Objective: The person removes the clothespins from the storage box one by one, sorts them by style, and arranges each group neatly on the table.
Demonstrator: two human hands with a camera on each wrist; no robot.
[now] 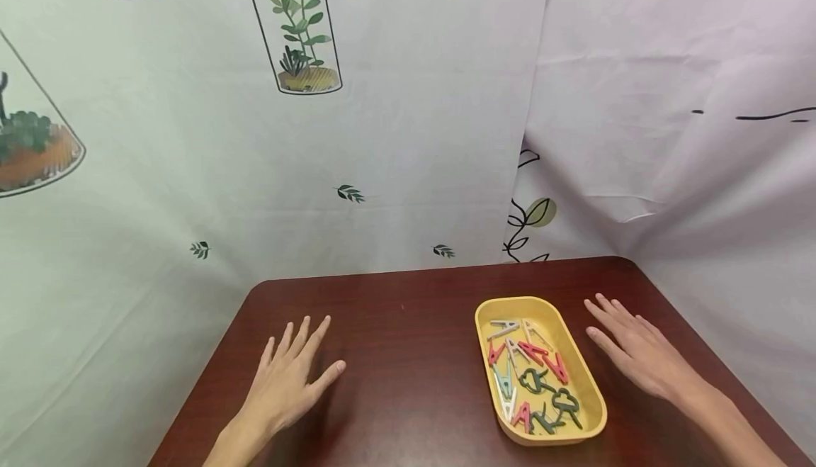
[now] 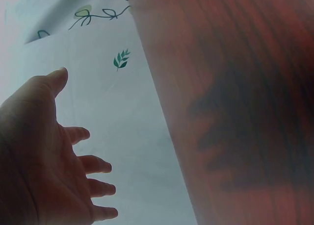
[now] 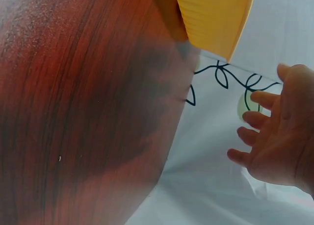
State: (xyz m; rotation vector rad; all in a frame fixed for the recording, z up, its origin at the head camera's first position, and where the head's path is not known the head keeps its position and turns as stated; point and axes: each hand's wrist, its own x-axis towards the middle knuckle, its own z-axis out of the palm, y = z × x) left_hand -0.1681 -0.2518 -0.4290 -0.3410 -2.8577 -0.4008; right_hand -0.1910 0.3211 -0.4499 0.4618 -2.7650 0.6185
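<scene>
My left hand (image 1: 285, 380) hovers over the left side of the table, fingers spread and holding nothing; its shadow falls on the wood in the left wrist view. On the right, my right hand (image 1: 640, 350) is held with fingers extended, just beside a yellow tray (image 1: 596, 389) and apart from it. Inside the tray lie several clothespins, among them a red clothespin (image 1: 557, 368), a teal clothespin (image 1: 503, 382) and a white clothespin (image 1: 508, 404). Dark green clips (image 1: 564, 402) with rounded heads lie toward the tray's near end.
A dark reddish-brown wooden table (image 1: 395, 368) with rounded far corners carries the tray. Behind it and at both sides hangs a white cloth (image 1: 408, 141) printed with plants and leaves, close to the table's edges.
</scene>
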